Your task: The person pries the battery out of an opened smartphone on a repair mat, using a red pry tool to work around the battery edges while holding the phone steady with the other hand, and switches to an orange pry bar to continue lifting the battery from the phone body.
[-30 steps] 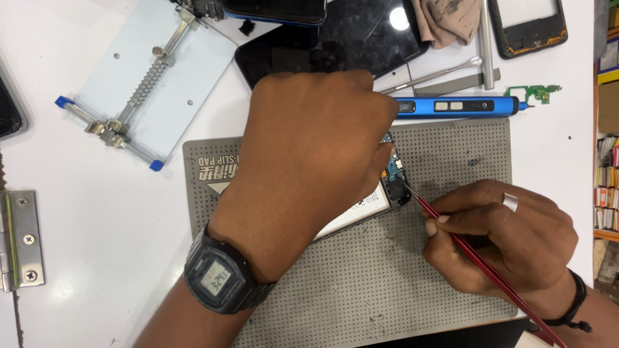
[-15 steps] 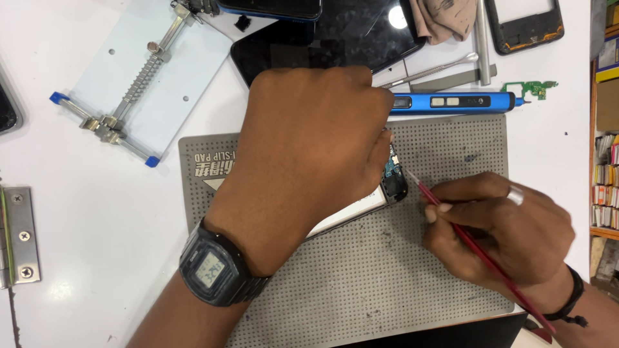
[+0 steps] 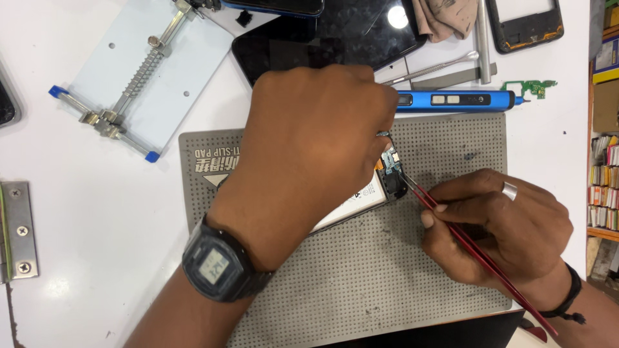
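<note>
White bench, grey mat: left hand presses down on a phone; right hand pinches red tweezers at its corner.

Single view, head-worn camera. Looks steeply down, almost straight onto white desk. Close range: left hand and right hand fill centre, forearms enter from bottom edge. Grey perforated mat sits mid-frame, slightly rotated. Far desk edge at top of frame, shelf of books cropped at right. No second view, so no shared part.
</note>
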### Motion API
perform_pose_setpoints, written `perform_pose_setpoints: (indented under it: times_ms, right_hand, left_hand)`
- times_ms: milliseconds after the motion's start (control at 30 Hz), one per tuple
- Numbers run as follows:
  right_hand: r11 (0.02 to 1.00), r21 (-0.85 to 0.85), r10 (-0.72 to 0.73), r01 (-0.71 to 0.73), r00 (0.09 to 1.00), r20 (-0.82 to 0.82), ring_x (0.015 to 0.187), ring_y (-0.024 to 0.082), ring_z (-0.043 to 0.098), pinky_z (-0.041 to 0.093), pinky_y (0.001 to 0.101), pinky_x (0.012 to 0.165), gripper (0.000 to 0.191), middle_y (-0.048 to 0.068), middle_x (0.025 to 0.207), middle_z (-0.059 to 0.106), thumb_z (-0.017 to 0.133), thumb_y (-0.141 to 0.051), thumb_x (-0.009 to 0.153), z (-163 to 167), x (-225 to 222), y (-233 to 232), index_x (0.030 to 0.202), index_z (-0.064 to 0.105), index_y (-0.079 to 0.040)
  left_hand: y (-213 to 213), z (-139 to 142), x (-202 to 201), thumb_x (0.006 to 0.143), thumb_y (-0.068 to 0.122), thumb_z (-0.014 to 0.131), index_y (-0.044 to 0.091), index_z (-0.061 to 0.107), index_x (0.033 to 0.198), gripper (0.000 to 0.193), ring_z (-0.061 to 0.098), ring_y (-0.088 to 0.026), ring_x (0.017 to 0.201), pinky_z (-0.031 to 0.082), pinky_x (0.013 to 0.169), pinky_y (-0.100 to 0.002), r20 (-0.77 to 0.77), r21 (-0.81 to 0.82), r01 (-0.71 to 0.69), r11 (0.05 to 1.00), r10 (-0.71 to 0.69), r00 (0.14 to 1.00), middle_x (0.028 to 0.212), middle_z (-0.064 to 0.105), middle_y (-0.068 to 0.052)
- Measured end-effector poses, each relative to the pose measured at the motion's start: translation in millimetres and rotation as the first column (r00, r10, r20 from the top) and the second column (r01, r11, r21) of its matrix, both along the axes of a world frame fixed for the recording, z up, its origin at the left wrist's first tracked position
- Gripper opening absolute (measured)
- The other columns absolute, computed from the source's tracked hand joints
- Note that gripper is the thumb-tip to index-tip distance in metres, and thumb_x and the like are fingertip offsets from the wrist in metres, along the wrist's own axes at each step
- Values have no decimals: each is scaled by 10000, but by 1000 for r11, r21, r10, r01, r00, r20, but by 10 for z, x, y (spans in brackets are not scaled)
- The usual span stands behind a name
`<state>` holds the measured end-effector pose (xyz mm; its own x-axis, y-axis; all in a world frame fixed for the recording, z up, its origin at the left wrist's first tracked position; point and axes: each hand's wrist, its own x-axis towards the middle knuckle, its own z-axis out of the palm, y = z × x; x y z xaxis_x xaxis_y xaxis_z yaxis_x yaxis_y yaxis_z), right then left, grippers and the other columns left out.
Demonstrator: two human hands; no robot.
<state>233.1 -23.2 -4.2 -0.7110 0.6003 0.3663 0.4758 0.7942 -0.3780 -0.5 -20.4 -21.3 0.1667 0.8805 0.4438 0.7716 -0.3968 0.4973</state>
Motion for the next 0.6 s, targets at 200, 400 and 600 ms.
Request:
perform_pose_setpoints:
  times_ms: [200,400,600]
  right_hand:
    - [999,-44,4,-6,999,-41,622,173,688,509,273,524,244,139,803,707,796,-32,809,-23,-35,6,762,556,-25]
    - [1000,-29,-10,10,1000,0,600,172,683,498,279,512,228,147,799,720,800,-28,788,-45,8,22,765,574,-8]
    - [998,-68,3,-4,1000,-12,651,193,714,528,274,541,222,151,794,715,804,-60,781,-79,50,57,763,587,-15]
  left_hand:
    - [82,-29,-26,739,233,845,150,751,776,131,723,-175,649,510,543,-355,116,-249,20,968,10,993,708,739,24]
    - [97,-5,-44,801,208,812,151,766,792,73,717,-206,619,524,557,-358,110,-137,6,991,10,994,685,729,-2]
    - [72,49,-145,812,307,832,145,772,788,174,666,-264,576,464,496,-421,1,-161,-153,975,155,988,646,687,-61]
